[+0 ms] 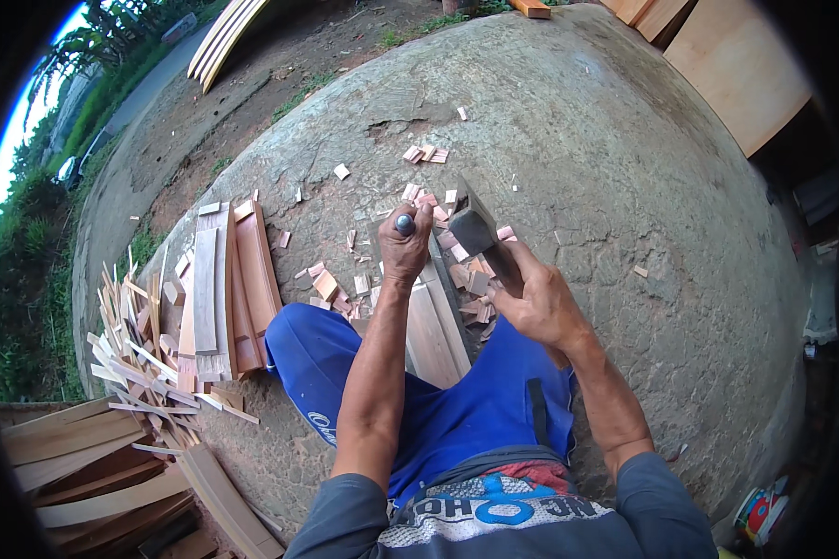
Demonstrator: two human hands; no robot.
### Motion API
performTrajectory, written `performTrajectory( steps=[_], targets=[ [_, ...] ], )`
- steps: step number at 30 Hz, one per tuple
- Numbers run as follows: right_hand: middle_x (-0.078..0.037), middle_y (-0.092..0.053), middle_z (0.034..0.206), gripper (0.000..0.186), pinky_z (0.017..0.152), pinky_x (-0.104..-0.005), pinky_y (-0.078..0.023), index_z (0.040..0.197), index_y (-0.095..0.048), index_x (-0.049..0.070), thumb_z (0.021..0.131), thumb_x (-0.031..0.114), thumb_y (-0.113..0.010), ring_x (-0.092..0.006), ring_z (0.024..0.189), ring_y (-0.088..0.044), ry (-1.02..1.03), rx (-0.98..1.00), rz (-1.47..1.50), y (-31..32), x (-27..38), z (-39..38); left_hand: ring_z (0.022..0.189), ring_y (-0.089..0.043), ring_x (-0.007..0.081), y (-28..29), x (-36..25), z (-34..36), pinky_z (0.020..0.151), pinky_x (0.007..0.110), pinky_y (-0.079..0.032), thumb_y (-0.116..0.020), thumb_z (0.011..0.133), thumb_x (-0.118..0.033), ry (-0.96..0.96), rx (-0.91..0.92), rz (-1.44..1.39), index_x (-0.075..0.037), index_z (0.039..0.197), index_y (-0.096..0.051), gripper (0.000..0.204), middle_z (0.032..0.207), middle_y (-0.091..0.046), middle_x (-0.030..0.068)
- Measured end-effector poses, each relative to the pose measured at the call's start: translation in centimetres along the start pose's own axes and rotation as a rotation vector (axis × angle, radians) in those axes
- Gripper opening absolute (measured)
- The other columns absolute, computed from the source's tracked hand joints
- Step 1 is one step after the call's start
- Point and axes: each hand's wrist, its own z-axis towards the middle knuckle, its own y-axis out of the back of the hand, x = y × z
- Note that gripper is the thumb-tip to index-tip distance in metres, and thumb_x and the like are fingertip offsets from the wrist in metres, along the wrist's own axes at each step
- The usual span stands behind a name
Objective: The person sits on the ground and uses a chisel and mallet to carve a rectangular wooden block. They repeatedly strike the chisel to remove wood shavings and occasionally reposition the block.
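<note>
My left hand (405, 247) is wrapped round an upright chisel, with the round metal-capped end of its handle (405, 224) showing above the fist. The blade is hidden below the hand. My right hand (543, 300) grips the dark handle of a mallet (474, 228), whose blocky head is raised just right of the chisel. Beneath both hands a pale wooden board (435, 331) runs between my knees. Small pinkish wood chips (476, 284) lie along both sides of the board.
To the left, several shaped boards (216, 289) are stacked beside a heap of thin offcuts (144, 359). Curved planks (84, 466) pile up at lower left. Loose wood blocks (426, 154) lie on the rough concrete (625, 186). Large wooden panels (741, 74) stand at upper right.
</note>
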Motion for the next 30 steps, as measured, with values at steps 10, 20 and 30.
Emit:
performTrajectory(
  steps=[10,20,30],
  targets=[
    [-0.022,-0.072,0.093,0.055,0.069,-0.0499,-0.060,0.134,-0.049,0.004,0.085,0.006,-0.074,-0.0431,0.084,-0.075,0.433,-0.009,-0.597,0.1,6.6,5.9,0.074,-0.064,0.0167,0.7,1.9,-0.2,0.069,0.034,-0.051,-0.072,0.097,-0.021,0.004,0.048,-0.074,-0.005,0.091,-0.073,0.017,0.078,-0.067,0.0060],
    [-0.021,-0.071,0.093,0.041,0.078,-0.0501,-0.057,0.121,-0.051,0.004,0.087,0.009,-0.073,-0.0422,0.091,-0.073,0.320,-0.058,-0.288,-2.1,3.3,2.4,0.052,-0.044,0.0093,7.8,-7.0,-0.3,0.051,0.028,-0.039,-0.069,0.105,-0.021,0.050,-0.228,-0.732,-0.012,0.078,-0.051,0.034,0.060,-0.046,-0.0016],
    [-0.026,-0.072,0.105,0.048,0.085,-0.0550,-0.055,0.131,-0.050,0.003,0.090,0.017,-0.071,-0.0480,0.101,-0.070,0.068,0.009,-0.119,-1.2,-2.9,1.9,0.136,-0.047,0.0301,-0.2,-7.7,-6.1,0.117,0.044,-0.036,-0.071,0.097,-0.056,0.310,-0.099,-0.589,0.000,0.151,-0.041,0.083,0.143,-0.050,0.0200]
  ],
)
